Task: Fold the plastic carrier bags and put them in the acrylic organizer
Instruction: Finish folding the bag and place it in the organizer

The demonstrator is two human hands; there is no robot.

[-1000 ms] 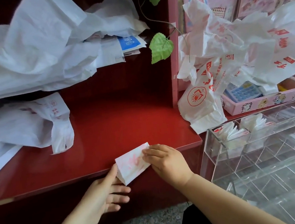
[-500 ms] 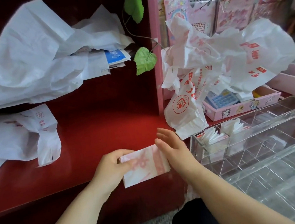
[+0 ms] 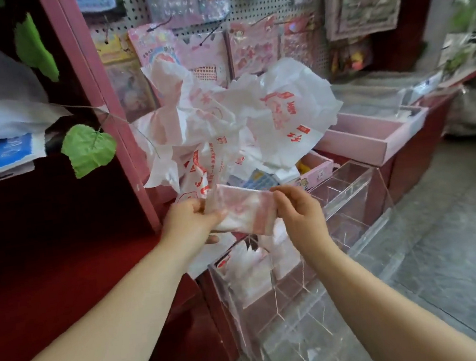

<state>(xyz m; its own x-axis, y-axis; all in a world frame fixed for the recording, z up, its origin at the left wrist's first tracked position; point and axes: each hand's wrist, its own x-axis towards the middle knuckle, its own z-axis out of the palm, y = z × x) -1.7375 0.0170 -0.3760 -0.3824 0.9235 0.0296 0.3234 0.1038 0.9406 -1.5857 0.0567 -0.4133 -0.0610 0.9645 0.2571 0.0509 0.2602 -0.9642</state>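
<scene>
A folded white carrier bag with red print (image 3: 243, 211) is held in the air between both hands, above the clear acrylic organizer (image 3: 349, 193). My left hand (image 3: 192, 220) grips its left end with curled fingers. My right hand (image 3: 299, 211) pinches its right end. Folded bags (image 3: 250, 268) stand in the organizer's near-left compartments. A heap of crumpled unfolded bags (image 3: 223, 122) with red lettering lies on the pink counter just behind the hands.
The red counter (image 3: 48, 278) is at the left, with a pink post (image 3: 102, 107) and green leaves (image 3: 89, 149) beside it. A pink box (image 3: 316, 170) with a calculator sits behind the organizer. Pink trays (image 3: 375, 139) lie at the right, grey floor below.
Both hands lifted the folded bag off the red counter and carried it right, over the organizer. The view swung right with them.
</scene>
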